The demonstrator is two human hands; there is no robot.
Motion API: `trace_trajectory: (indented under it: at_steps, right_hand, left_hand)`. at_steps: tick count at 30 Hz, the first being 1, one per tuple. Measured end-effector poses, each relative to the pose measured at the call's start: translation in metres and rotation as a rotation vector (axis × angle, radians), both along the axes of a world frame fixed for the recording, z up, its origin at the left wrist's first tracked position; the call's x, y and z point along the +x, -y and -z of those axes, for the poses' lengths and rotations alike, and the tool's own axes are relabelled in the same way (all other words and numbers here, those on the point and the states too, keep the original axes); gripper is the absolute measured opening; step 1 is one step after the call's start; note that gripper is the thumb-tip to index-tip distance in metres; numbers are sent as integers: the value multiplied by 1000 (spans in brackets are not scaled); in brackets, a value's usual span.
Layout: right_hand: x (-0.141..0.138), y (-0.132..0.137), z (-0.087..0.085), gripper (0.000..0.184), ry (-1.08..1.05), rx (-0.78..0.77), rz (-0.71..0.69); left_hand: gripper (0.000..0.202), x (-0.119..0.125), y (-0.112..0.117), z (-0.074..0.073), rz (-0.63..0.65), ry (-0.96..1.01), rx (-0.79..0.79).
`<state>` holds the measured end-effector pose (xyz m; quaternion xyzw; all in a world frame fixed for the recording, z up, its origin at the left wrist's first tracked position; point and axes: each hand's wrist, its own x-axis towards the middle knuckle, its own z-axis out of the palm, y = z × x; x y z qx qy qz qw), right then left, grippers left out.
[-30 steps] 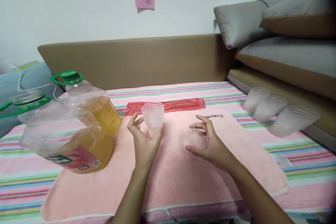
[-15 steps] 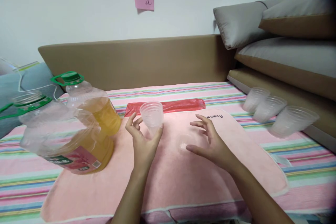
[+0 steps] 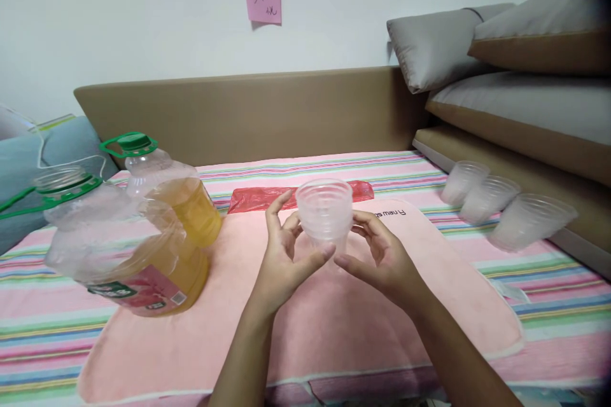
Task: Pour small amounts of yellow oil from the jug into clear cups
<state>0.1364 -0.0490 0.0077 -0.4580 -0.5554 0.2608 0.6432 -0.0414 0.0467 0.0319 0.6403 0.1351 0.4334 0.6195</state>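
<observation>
A stack of clear plastic cups [image 3: 325, 213] is held upright above the pink towel [image 3: 305, 324], between both hands. My left hand [image 3: 285, 261] grips it from the left, thumb under its lower part. My right hand [image 3: 382, 257] touches it from the right with fingers curled around the side. The cup rims face up.
Two large plastic jugs stand at left: one with yellow liquid and a green cap [image 3: 174, 203], one nearly empty and uncapped [image 3: 102, 235]. A red plastic bag [image 3: 260, 198] lies behind the towel. Three clear cups [image 3: 496, 200] lie at right by stacked cushions [image 3: 520, 114].
My left hand carried the cups rightward and slightly up to the middle. My right hand closed in and now touches the cups; before, it hovered open over the towel.
</observation>
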Motion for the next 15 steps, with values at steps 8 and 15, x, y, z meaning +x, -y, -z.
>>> trace_trajectory:
  at_steps: [8,15]
  right_hand:
    - [0,4,-4,52,-97,-21,-18]
    - [53,11,11,48,-126,95,424]
  left_hand:
    - [110,8,7,1,93,-95,24]
    - [73,-5,-11,18,-33,-152,124]
